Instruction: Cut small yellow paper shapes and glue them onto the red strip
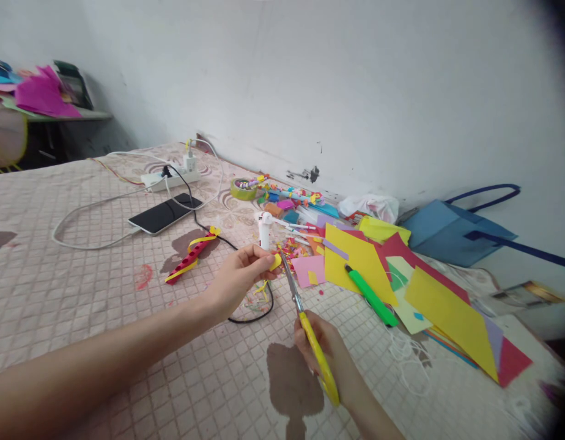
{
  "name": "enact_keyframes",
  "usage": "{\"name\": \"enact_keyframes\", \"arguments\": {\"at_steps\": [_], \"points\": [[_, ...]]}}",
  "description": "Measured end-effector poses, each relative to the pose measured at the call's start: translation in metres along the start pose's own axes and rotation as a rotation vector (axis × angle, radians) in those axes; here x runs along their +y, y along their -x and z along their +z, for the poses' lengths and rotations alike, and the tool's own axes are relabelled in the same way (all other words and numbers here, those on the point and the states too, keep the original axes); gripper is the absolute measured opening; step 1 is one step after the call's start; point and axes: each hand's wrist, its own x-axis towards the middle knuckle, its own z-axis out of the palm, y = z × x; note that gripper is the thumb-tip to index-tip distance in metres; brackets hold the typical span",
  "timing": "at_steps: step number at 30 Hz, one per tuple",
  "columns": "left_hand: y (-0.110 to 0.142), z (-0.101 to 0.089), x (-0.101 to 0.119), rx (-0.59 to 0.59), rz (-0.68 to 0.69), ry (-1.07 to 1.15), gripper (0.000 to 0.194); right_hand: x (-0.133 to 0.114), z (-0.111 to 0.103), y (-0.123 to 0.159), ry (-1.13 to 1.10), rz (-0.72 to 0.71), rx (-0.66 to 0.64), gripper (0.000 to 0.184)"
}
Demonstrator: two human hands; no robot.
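Between thumb and fingers, my left hand (246, 269) pinches a small piece of yellow paper (275, 263). My right hand (326, 342) grips a pair of scissors (317, 348) with yellow handles, and the metal blades point up at the edge of the yellow piece. Whether the blades touch the paper I cannot tell. Just behind my left hand stands a white glue gun (264, 231). Small coloured paper scraps (291, 249) are heaped beyond the blades. To the left lies a red strip with a yellow ribbon-like band (191, 256).
Yellow paper sheets (351, 260), a green cutter (372, 296) and white string (408, 360) lie at right. A blue bag (452, 232) leans by the wall. A phone (166, 214), a power strip (170, 178) and cables are at left. Green tape (243, 190) sits behind.
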Motion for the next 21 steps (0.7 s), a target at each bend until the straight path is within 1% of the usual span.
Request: {"name": "enact_keyframes", "arguments": {"at_steps": [4,8,10,13,16,21], "points": [[0.002,0.001,-0.002,-0.001,-0.023,-0.006,0.017,0.006,-0.001,0.000,-0.083,-0.008,0.014,0.042],[0.006,0.003,-0.008,-0.029,-0.098,-0.017,0.017,0.009,-0.002,-0.001,-0.194,0.019,0.055,0.042],[0.010,0.004,-0.013,-0.059,-0.133,-0.059,0.018,0.006,-0.003,-0.002,-0.247,0.049,0.069,0.039],[0.016,0.007,-0.018,-0.104,-0.167,-0.188,0.018,0.000,-0.005,-0.002,-0.275,0.068,0.092,0.032],[0.021,0.010,-0.021,-0.149,-0.199,-0.281,0.019,-0.006,-0.008,-0.001,-0.266,0.034,0.137,0.025],[0.025,0.013,-0.023,-0.224,-0.251,-0.348,0.020,-0.009,-0.009,-0.002,-0.324,0.004,0.178,0.019]]}}
